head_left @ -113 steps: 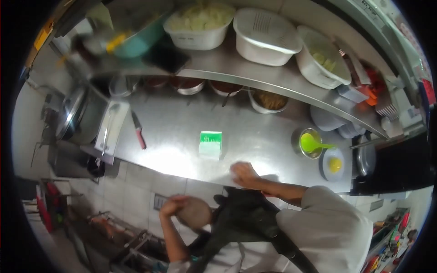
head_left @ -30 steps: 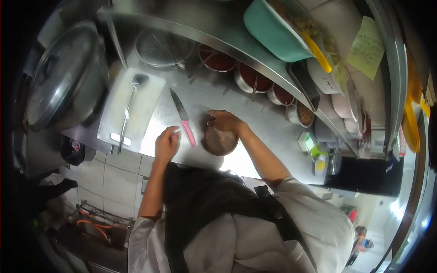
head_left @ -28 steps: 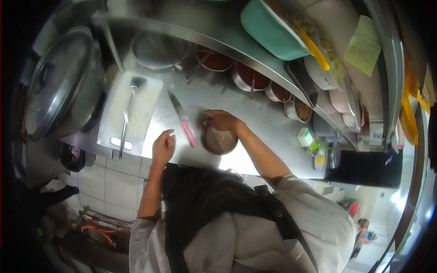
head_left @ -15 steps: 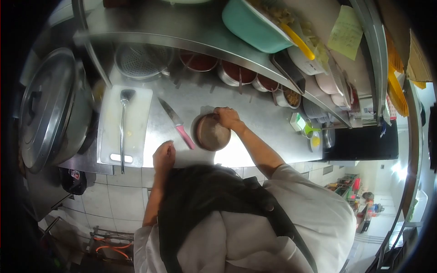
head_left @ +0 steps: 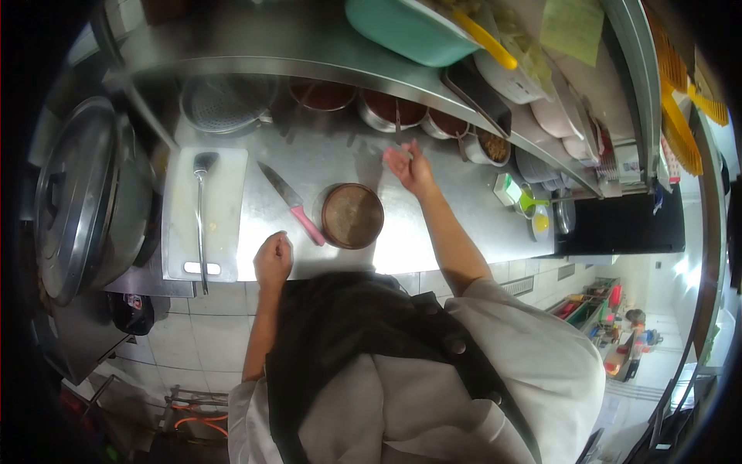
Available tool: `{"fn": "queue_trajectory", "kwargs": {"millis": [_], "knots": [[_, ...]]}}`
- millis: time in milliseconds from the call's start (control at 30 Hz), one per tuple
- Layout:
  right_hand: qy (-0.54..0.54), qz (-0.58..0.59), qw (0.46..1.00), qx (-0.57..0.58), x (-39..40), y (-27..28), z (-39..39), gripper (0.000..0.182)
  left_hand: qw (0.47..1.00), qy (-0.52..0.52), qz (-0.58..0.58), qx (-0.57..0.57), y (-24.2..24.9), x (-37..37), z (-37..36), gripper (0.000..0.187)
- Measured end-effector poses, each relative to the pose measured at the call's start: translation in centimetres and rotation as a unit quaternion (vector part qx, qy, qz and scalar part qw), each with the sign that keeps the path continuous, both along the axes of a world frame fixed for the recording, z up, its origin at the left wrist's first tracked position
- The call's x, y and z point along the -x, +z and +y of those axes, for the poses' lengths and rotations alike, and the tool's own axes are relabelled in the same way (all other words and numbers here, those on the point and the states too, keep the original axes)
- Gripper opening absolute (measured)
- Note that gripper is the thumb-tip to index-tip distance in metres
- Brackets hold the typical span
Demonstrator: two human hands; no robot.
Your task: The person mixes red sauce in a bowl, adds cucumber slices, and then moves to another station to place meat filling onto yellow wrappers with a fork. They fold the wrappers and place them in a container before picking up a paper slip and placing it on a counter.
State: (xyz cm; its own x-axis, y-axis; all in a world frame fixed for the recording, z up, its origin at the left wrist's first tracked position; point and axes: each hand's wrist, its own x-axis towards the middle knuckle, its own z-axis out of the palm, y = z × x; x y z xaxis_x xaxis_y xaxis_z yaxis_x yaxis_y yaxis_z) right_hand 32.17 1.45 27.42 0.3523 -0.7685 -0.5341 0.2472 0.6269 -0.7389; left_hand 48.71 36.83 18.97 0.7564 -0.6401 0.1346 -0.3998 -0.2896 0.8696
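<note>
A round brown bowl (head_left: 352, 216), which looks like clay, sits on the steel counter. My right hand (head_left: 410, 168) is beyond it to the right, fingers spread and holding nothing, in front of the metal pots of red sauce (head_left: 394, 112). Left of the bowl lies a knife with a pink handle (head_left: 308, 225), its blade pointing away. My left hand (head_left: 273, 261) is curled closed at the counter's front edge, near the knife handle, with nothing seen in it. On the white cutting board (head_left: 229, 205) rests a long-handled metal spatula (head_left: 202, 220).
A large lidded pot (head_left: 93, 201) stands at the left. Above the counter's back runs a steel shelf (head_left: 255, 68) with a green tub (head_left: 410, 35) and white bowls. A perforated strainer (head_left: 224, 102) is below it. Small containers and a green-handled utensil (head_left: 533, 203) are at the right.
My right hand has let go of the bowl's rim and moved away toward the sauce pots, its fingers opening. The bowl stays on the counter; my left hand remains closed near the edge.
</note>
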Motion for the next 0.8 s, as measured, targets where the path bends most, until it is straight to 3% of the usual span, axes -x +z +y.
{"fn": "queue_trajectory", "kwargs": {"millis": [133,233,300,433,467,500,533,600,733,800], "knots": [[0.025,-0.044,0.999,0.001,-2.8,0.5,-3.6,0.018,1.000,0.006,0.004,-0.022,0.7,0.3,-0.2,0.015],[0.067,0.015,0.998,0.010,-3.1,0.3,-4.4,0.019,1.000,0.012,0.000,-0.018,1.2,0.5,-0.3,0.016],[0.082,0.142,0.983,0.080,-2.5,1.1,-4.1,0.014,0.999,0.015,-0.009,-0.034,1.1,0.6,-0.4,0.016],[0.131,0.218,0.958,0.135,-0.5,0.2,-4.8,0.019,0.997,0.035,-0.013,-0.068,0.8,0.7,-0.6,0.016],[0.133,0.352,0.872,0.313,0.3,-2.6,-6.1,0.022,0.997,0.037,-0.013,-0.069,0.9,0.8,-0.6,0.016],[0.125,0.466,0.737,0.474,0.9,-4.2,-6.9,0.025,0.997,0.043,-0.015,-0.067,1.2,0.8,-0.6,0.017],[0.124,0.466,0.737,0.473,0.8,-2.1,-5.5,0.025,0.997,0.046,-0.018,-0.063,1.3,0.9,-0.8,0.017],[0.150,0.600,0.536,0.575,0.5,2.7,-2.6,0.028,0.997,0.048,-0.014,-0.061,0.7,0.9,-0.8,0.017],[0.198,0.619,0.514,0.559,0.1,5.8,-2.8,0.030,0.996,0.055,-0.018,-0.073,1.4,1.1,-1.0,0.016],[0.285,0.606,0.437,0.600,-0.1,4.7,-5.7,0.032,0.995,0.052,-0.025,-0.076,1.5,1.1,-1.0,0.016]]}}
